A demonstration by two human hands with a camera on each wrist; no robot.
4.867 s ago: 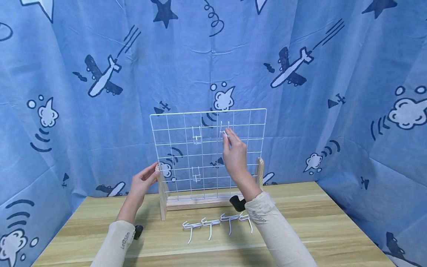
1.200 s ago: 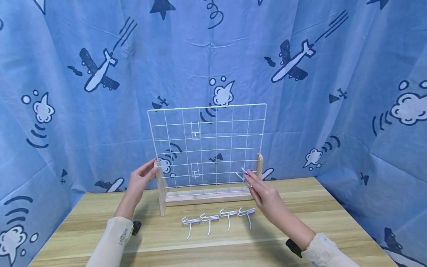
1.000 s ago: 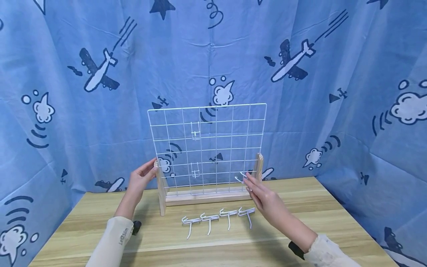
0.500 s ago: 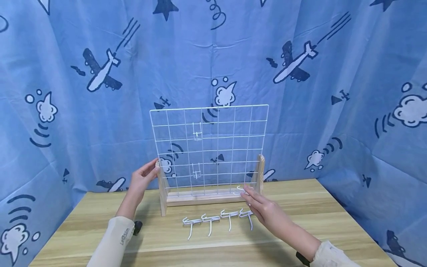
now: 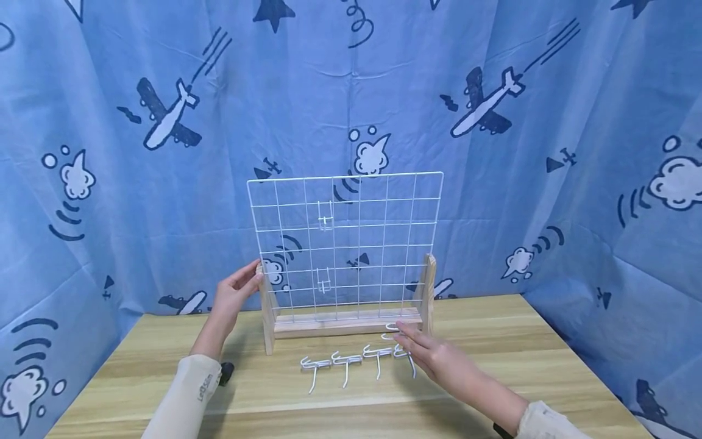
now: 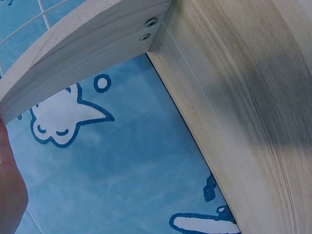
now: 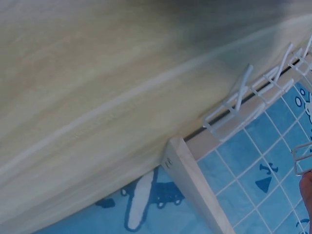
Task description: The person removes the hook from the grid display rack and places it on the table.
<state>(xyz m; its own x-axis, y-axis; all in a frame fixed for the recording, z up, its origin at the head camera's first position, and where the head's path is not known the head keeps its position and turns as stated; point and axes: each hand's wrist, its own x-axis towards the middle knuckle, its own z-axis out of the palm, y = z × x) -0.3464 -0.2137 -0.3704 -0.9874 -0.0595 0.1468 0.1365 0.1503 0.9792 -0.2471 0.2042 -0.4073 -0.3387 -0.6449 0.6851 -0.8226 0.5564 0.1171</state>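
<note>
My left hand (image 5: pixel 229 299) grips the top of the left wooden upright (image 5: pixel 267 314) of a stand; in the left wrist view, part of the hand (image 6: pixel 10 190) shows beside the upright (image 6: pixel 83 46). The stand holds up a white wire grid panel (image 5: pixel 359 248). Two white wire hooks hang on the grid, an upper hook (image 5: pixel 325 223) and a lower hook (image 5: pixel 324 286). My right hand (image 5: pixel 441 361) pinches another wire hook (image 5: pixel 390 336) by its end, low before the stand. In the right wrist view this hook (image 7: pixel 303 152) shows at the right edge, by the fingers.
Several more wire hooks lie in a row on the wooden table (image 5: pixel 263 408), the leftmost hook (image 5: pixel 315 366) to the front left. The rightmost hook (image 5: pixel 411 363) is partly behind my right fingers. A blue patterned curtain (image 5: pixel 351 91) surrounds the table.
My right hand was at the grid's upper right part with a hook; it has come down and forward with that hook, close to the row. My left hand has stayed on the upright.
</note>
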